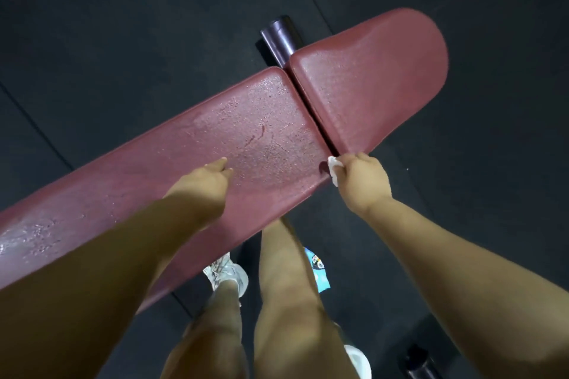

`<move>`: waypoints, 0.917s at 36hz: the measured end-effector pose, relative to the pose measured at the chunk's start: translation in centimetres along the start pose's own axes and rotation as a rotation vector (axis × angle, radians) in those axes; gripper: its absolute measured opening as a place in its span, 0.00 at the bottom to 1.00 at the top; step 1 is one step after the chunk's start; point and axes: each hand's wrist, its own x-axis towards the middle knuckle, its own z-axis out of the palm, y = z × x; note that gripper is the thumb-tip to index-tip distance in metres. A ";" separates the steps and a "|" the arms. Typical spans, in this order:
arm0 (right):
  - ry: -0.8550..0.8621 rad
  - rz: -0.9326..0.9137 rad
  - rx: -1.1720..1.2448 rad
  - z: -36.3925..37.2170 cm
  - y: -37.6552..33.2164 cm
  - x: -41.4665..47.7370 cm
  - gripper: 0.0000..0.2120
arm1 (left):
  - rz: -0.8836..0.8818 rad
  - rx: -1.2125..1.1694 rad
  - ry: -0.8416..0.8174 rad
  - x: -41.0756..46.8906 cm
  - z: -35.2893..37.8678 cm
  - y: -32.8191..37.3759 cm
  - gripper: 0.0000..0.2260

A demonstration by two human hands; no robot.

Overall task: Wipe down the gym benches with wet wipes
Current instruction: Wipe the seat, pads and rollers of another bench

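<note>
A dark red padded gym bench [261, 120] runs diagonally from lower left to upper right, split by a gap into a long back pad and a rounded seat pad [375, 80]. Its surface glistens with droplets. My right hand [363, 181] is shut on a white wet wipe [334, 167], pressed at the near edge of the bench where the gap between the pads ends. My left hand [206, 181] rests on the long pad with fingers curled and nothing visible in it.
Black rubber floor mats [123, 24] surround the bench. A dark frame tube [278, 40] sticks out behind the gap. My legs and white shoes [228, 274] stand close to the bench, and a blue packet [318, 271] lies on the floor beside them.
</note>
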 end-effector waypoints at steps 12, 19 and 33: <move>0.228 -0.025 0.308 -2.7 -7.4 9.4 0.14 | -0.106 -0.282 0.123 1.4 0.1 -3.9 0.25; 0.341 0.156 0.412 -1.7 -10.4 14.8 0.13 | -0.072 -0.135 0.203 0.8 -0.4 -3.8 0.35; 0.086 -0.575 0.023 -0.8 -13.4 13.1 0.15 | -0.118 -0.149 0.030 0.7 -1.2 -3.2 0.35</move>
